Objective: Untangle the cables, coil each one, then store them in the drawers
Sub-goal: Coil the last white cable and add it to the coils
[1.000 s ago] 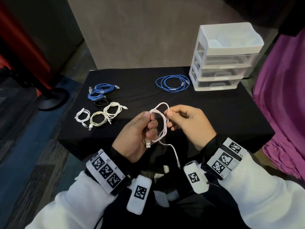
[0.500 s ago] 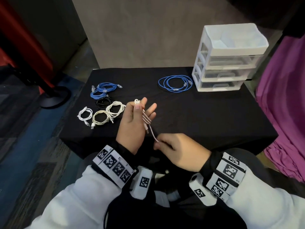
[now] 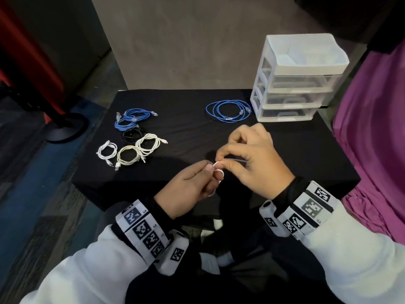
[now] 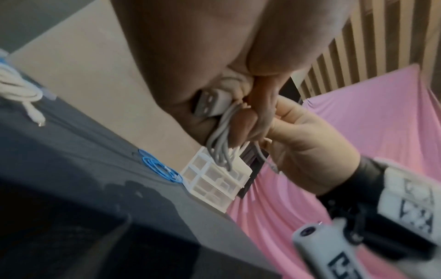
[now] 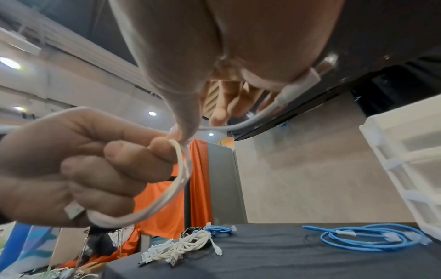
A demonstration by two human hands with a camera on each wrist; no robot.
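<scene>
Both arms wear white sleeves (image 3: 92,266) over black cuffs (image 3: 282,189) that reach the wrists. Each wrist carries a wide white band (image 3: 142,231) printed with square black-and-white coded markers, several in a row. A small white camera pod (image 3: 270,218) with a rounded end hangs from each band on the inner side, and each pod bears one coded marker too. The hands are bare.

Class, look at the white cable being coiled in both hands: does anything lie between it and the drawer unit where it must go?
Nothing visible blocks the way. The white cable is above bare black cloth; the coiled blue cable lies left of the white plastic drawer unit, whose drawers look closed.
</scene>
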